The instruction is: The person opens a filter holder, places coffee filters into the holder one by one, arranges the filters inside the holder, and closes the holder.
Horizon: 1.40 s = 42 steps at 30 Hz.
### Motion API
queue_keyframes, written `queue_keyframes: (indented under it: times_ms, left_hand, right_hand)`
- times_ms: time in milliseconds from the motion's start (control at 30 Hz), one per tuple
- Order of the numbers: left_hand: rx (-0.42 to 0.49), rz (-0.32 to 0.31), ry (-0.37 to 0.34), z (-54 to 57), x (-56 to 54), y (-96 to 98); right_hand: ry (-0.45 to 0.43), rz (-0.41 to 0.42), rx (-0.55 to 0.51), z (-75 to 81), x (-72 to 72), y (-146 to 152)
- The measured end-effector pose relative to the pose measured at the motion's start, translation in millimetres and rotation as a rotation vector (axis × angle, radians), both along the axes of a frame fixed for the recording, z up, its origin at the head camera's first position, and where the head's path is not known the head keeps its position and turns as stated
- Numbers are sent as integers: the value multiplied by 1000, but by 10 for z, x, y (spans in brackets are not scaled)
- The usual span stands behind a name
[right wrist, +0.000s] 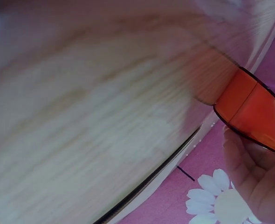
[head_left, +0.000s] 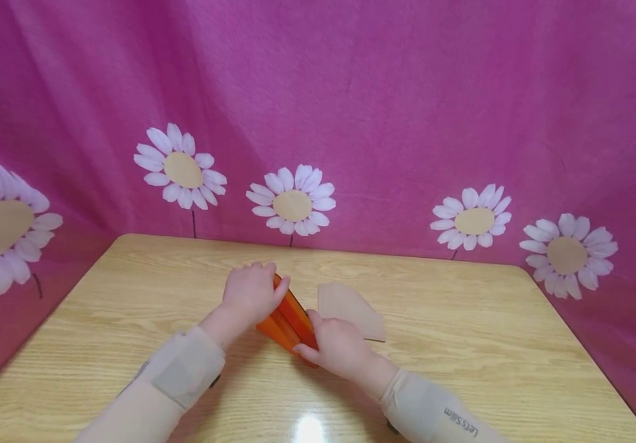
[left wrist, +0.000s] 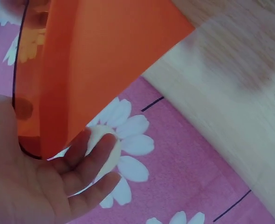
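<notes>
Both hands hold a translucent orange plastic piece (head_left: 290,320) with folded walls and a dark rim, slanted over the table. At its upper left end the left hand (head_left: 251,292) grips it, the thumb lying along the near side. In the left wrist view a broad orange panel (left wrist: 109,51) spreads above the left hand (left wrist: 49,182), whose other fingers are loosely bent. The right hand (head_left: 342,347) pinches the lower right end between thumb and fingers. In the right wrist view the dark-rimmed end (right wrist: 249,109) rests against the right hand (right wrist: 258,182).
A fan-shaped stack of beige paper coffee filters (head_left: 348,307) lies just behind the right hand. The wooden table (head_left: 157,271) ends at a pink cloth (head_left: 362,111) with large white daisies. A bright reflection shows near the front.
</notes>
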<state>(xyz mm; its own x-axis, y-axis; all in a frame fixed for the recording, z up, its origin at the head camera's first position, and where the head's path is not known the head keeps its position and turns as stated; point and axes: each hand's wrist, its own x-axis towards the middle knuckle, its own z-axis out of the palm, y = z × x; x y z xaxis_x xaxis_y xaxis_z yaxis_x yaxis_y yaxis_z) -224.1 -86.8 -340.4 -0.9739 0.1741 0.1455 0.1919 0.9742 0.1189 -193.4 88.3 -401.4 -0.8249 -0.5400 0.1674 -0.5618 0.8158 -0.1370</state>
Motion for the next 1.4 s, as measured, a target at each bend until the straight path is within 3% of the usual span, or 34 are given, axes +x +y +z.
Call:
queue_keyframes:
  times_ms: [133, 300, 433, 567, 833, 967, 1133, 1400]
  left_hand:
    - [151, -60, -111, -1, -2, -71]
    - [431, -272, -342, -12, -46, -288]
    - [487, -414, -444, -35, -70, -466]
    - [493, -441, -454, -84, -84, -560]
    - [502, -502, -413, -140, -53, -606]
    - [497, -499, -408, -141, -33, -607]
    - [489, -491, -403, -137, -21, -605]
    - [483, -506, -396, -149, -34, -620]
  right_hand:
    - [-8, -10, 14, 19, 9, -27]
    - [-35, -15, 3, 26, 16, -27]
    - [3, 7, 8, 10, 20, -6]
    - [15, 22, 27, 15, 36, 14]
    - [-147, 19, 47, 122, 43, 5]
    - [-190, -4, -29, 261, 38, -114]
    - [-163, 22, -154, 444, 4, -387]
    - [-155, 12, -255, 533, -62, -526]
